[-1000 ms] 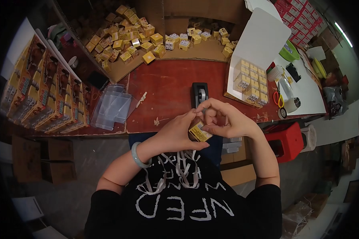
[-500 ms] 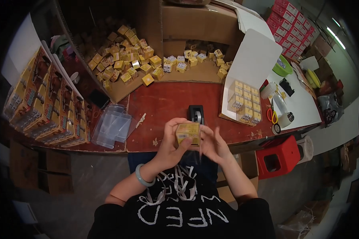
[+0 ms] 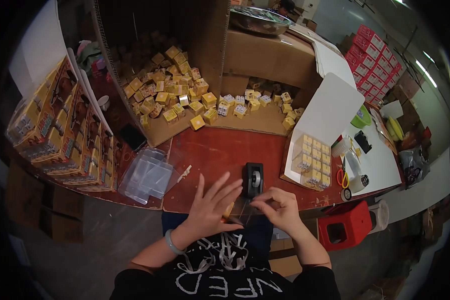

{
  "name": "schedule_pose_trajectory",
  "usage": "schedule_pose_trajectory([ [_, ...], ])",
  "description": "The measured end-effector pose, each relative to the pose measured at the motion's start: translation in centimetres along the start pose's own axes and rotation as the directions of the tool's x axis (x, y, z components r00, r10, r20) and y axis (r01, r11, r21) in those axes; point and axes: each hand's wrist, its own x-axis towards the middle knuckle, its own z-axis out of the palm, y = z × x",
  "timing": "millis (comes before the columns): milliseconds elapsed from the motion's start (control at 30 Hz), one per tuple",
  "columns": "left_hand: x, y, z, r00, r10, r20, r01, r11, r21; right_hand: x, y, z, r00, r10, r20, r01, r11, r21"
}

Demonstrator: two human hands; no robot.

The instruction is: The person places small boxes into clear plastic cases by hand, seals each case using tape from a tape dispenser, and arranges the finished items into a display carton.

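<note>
Right now, low in the centre of the frame, a small yellow box (image 3: 228,210) is sitting against the palm side of the left hand (image 3: 206,211), mostly hidden behind it. That hand's fingers are spreading wide towards the upper right, while its thumb is pointing right, under the box; how firmly it is gripping, I cannot tell. Just right of it, the right hand (image 3: 282,207) is pinching narrowly, thumb and forefinger together, beside a see-through piece (image 3: 247,212); whether anything is lying between those fingertips is too small to tell. A black tape dispenser (image 3: 253,176) is standing just above the hands on the red table (image 3: 205,155).

Left of centre, flat clear plastic cases (image 3: 147,175) are lying in a heap near the table edge. At the left, tall display packs (image 3: 75,135) are standing in a row. Across the upper centre, loose yellow boxes (image 3: 177,90) are spilling over cardboard. Right of centre, an open carton (image 3: 305,180) is holding neat rows of similar boxes, and orange-handled scissors (image 3: 342,177) are lying farther right.
</note>
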Motion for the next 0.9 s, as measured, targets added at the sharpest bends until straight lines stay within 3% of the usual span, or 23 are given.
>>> schedule_pose_trajectory([
  [100,-1.4,-2.7,3.0,0.999,-0.046,0.011,0.048,0.952,-0.301,2.5,-0.9,-0.9,0.969,-0.014,0.246,-0.053,0.963,0.263],
  [167,-0.9,-3.1,3.6,0.989,-0.035,-0.146,-0.030,0.907,-0.421,4.5,1.8,-0.9,0.846,0.201,0.494,-0.480,0.689,0.543],
  [267,-1.0,-4.1,5.6,0.960,-0.078,-0.271,-0.076,0.854,-0.515,6.3,7.2,3.0,0.730,0.084,0.678,-0.667,0.306,0.680],
  [300,-1.0,-4.4,5.8,0.961,-0.140,-0.239,-0.010,0.845,-0.534,7.4,7.9,3.4,0.725,0.036,0.688,-0.649,0.371,0.664],
  [400,-1.4,-5.3,5.9,0.942,-0.295,-0.158,0.158,0.807,-0.569,12.5,9.0,1.6,0.813,0.088,0.575,-0.461,0.701,0.544],
  [433,-1.5,-5.8,6.0,0.932,-0.328,-0.153,0.188,0.800,-0.570,15.5,10.2,1.1,0.882,0.085,0.464,-0.339,0.798,0.498],
  [467,-1.4,-6.3,6.0,0.921,-0.360,-0.150,0.217,0.793,-0.569,18.7,14.4,0.8,0.967,-0.024,0.254,-0.039,0.970,0.239],
  [500,-1.3,-6.3,5.7,0.913,-0.387,-0.130,0.258,0.794,-0.550,21.7,15.8,0.0,0.992,0.009,0.123,0.003,0.996,-0.093],
  [533,-1.5,-6.5,5.7,0.918,-0.380,-0.113,0.266,0.803,-0.534,24.9,18.2,-0.9,0.976,-0.163,0.144,0.216,0.798,-0.563],
  [600,-2.0,-7.1,5.6,0.929,-0.360,-0.081,0.274,0.821,-0.502,29.0,23.7,-0.6,0.928,-0.318,0.195,0.345,0.530,-0.775],
  [700,-2.4,-7.6,5.4,0.918,-0.383,-0.106,0.305,0.849,-0.432,31.7,27.1,-0.5,0.916,-0.002,0.401,0.368,0.401,-0.839],
  [800,-3.3,-8.3,5.2,0.896,-0.435,-0.092,0.358,0.828,-0.432,32.3,28.1,-1.0,0.951,0.085,0.296,0.191,0.593,-0.782],
  [833,-3.7,-8.2,5.3,0.885,-0.460,-0.079,0.381,0.809,-0.447,31.8,26.8,-1.4,0.963,0.078,0.259,0.165,0.590,-0.791],
  [900,-3.8,-7.9,5.1,0.883,-0.469,-0.031,0.398,0.781,-0.481,30.2,24.3,-2.1,0.935,0.327,0.138,-0.189,0.787,-0.587],
])
